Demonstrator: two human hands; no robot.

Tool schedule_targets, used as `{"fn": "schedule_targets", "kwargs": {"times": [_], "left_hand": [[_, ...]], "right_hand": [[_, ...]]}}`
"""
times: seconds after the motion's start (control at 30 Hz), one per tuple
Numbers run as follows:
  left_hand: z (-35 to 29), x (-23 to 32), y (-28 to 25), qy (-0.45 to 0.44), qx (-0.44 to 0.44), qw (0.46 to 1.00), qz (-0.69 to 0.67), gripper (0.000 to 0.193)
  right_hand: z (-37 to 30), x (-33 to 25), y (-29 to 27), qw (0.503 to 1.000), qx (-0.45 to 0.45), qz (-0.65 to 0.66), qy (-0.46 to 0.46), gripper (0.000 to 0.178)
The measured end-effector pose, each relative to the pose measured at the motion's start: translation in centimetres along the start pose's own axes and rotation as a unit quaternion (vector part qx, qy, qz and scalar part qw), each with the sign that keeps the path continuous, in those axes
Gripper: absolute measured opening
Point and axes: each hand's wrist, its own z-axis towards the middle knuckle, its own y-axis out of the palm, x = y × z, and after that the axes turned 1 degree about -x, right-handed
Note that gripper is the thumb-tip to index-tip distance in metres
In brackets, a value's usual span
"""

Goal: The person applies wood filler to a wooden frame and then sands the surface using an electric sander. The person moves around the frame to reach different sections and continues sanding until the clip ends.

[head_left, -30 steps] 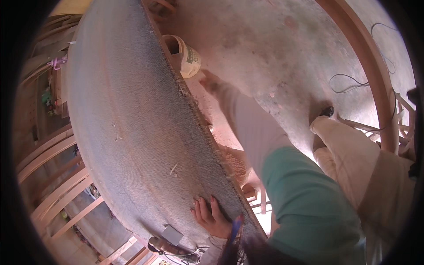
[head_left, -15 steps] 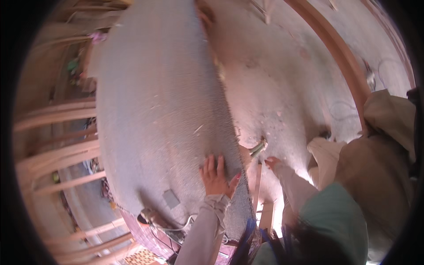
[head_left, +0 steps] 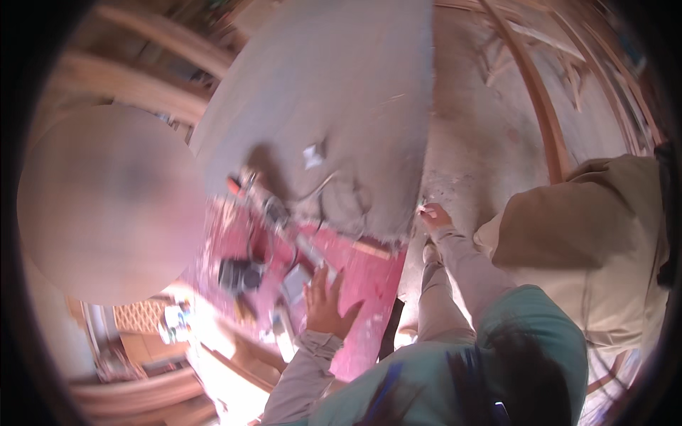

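Note:
My left hand [head_left: 328,304] hangs over a red work surface [head_left: 369,298], fingers spread and nothing held. Just beyond its fingertips lies a grey flat block [head_left: 294,282]. A power tool with an orange end [head_left: 261,199] rests across the border of the red surface and a large grey fibrous sheet [head_left: 355,78]; a cord curls beside it. My right hand [head_left: 435,217] is at the sheet's right edge, fingers pinched together. Something small and pale shows at its fingertips, too blurred to name.
A black boxy object [head_left: 239,275] sits on the red surface left of my left hand. A small whitish square [head_left: 312,155] lies on the sheet. Tan cloth [head_left: 568,227] bulges at the right. Wooden beams [head_left: 156,35] run along the far left. A round blur covers the left side.
The view has swung toward the red surface and its tools. My left hand has come off the grey sheet and now hovers over the red surface. My right hand remains near the sheet's edge.

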Motion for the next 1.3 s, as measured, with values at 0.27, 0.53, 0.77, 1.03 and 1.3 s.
{"fn": "schedule_targets", "kwargs": {"times": [0.27,0.53,0.77,1.03,1.3], "left_hand": [[-46.0,-10.2,10.7,-0.524,0.078,0.822,-0.211,0.051],[-49.9,0.8,13.8,-0.575,0.069,0.735,-0.353,0.046],[-56.5,8.8,21.5,-0.626,0.021,0.672,-0.394,0.045],[-77.7,12.0,45.2,-0.774,0.084,0.384,-0.497,0.025],[-90.6,-16.7,40.6,-0.563,-0.14,0.799,-0.158,0.035]], "right_hand": [[-17.5,-2.2,-10.3,0.918,-0.165,-0.283,-0.224,0.037],[-20.5,-7.6,-9.0,0.828,-0.426,-0.319,-0.173,0.03],[-23.1,-11.8,-0.7,0.775,-0.5,-0.275,-0.271,0.028],[-32.2,-18.6,6.8,0.726,-0.567,-0.307,-0.238,0.021],[-42.9,-19.9,23.0,0.74,-0.582,-0.239,-0.237,0.023]]}}
